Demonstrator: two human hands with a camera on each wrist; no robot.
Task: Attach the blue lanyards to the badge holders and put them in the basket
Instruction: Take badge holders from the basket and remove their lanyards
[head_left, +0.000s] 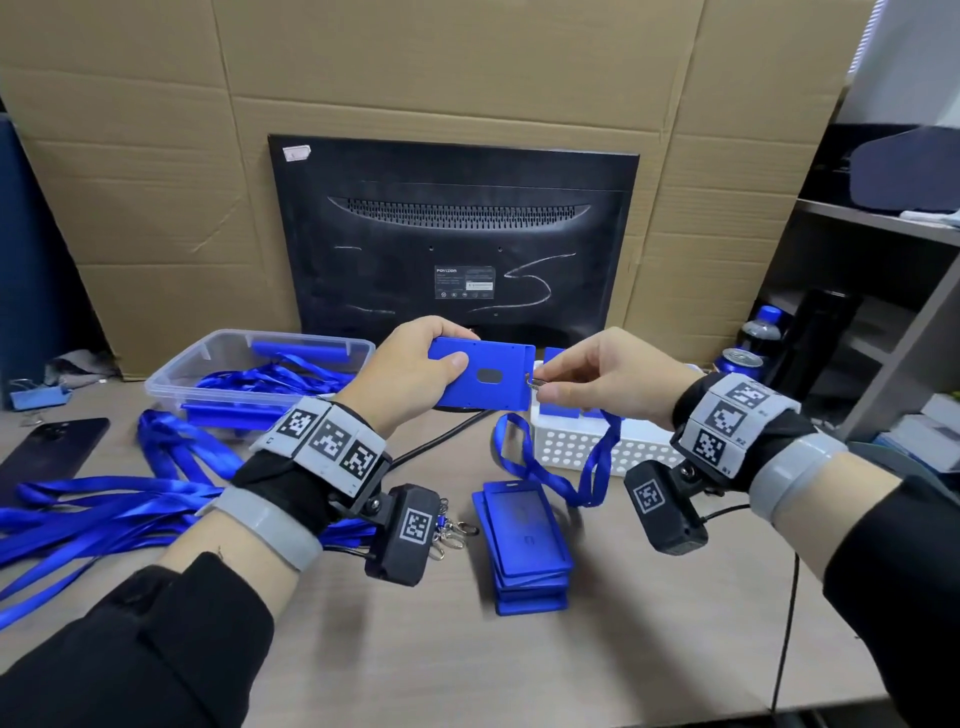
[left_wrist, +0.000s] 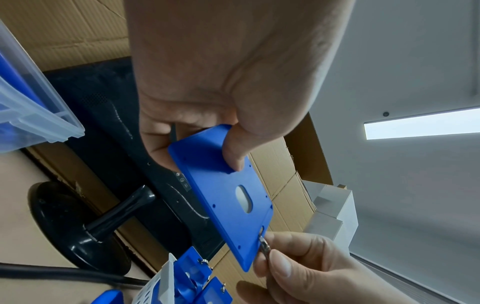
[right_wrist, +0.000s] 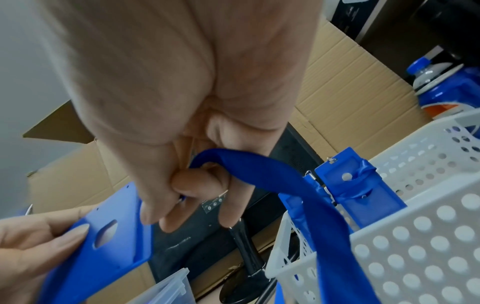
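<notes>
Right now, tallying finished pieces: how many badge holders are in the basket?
2, upright in the white basket: one badge holder farther back, another nearer; more may be hidden.

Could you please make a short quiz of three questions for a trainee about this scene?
1. True or false: the left hand holds a badge holder.
2. What does the right hand pinch? A) the lanyard clip B) a phone C) a bottle
3. Fill in: the spare holders lie in a ____ on the table, in front of the white basket.

Key: 1 true; 2 A; 3 stack.
</notes>
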